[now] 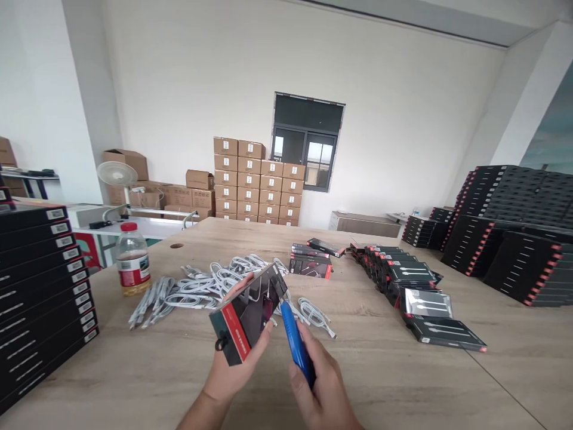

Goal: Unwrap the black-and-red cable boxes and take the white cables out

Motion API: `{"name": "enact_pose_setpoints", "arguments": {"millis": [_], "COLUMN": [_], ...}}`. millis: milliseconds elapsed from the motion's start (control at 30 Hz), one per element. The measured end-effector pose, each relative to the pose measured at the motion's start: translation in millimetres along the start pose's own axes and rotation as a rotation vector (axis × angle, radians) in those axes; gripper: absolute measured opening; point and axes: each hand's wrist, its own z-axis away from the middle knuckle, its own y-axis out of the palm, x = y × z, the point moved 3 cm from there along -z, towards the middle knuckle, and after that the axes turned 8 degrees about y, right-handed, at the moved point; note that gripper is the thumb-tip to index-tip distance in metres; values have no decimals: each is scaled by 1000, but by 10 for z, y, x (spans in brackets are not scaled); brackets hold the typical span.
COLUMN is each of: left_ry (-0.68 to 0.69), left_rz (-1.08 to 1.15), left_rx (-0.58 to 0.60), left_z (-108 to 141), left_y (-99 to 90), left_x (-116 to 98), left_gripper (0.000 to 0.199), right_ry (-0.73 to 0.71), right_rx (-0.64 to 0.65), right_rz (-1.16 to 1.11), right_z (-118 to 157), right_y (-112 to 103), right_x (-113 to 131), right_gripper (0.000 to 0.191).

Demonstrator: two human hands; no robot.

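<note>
My left hand point(235, 367) is closed round a black and red cable box point(250, 310), which is tilted above the table. A blue-handled utility knife point(294, 337) is gripped in my right hand point(324, 382). Its tip meets the upper right end of the box; whether the blade is out is hard to see. Behind the box lies a heap of white coiled charging cables point(215, 286), partly hidden by it. One cable coil point(313, 313) rests apart, to the right of the heap.
Tall stacks of black boxes stand at the left point(40, 298) and right point(528, 257). A row of small cable packs point(403, 272) leans across the right side of the wooden table point(385, 382). A bottle point(133, 263) stands left of the cables. Cartons point(248, 179) line the wall.
</note>
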Motion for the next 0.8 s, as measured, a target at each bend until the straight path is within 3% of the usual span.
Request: {"name": "enact_pose_setpoints", "arguments": {"millis": [200, 500, 800], "left_ry": [-104, -127, -77], "left_rz": [178, 222, 153], "left_rx": [2, 14, 72], "left_z": [-53, -40, -8], "left_y": [-49, -30, 33], "left_x": [11, -21, -40], "left_gripper": [68, 67, 59], "right_ry": [-44, -10, 24], "right_rx": [41, 102, -11], "right_rz": [-6, -45, 21], "right_z": [15, -29, -7], "right_y": [29, 14, 72], "right_x": [36, 99, 53], "right_gripper": [61, 60, 66]}}
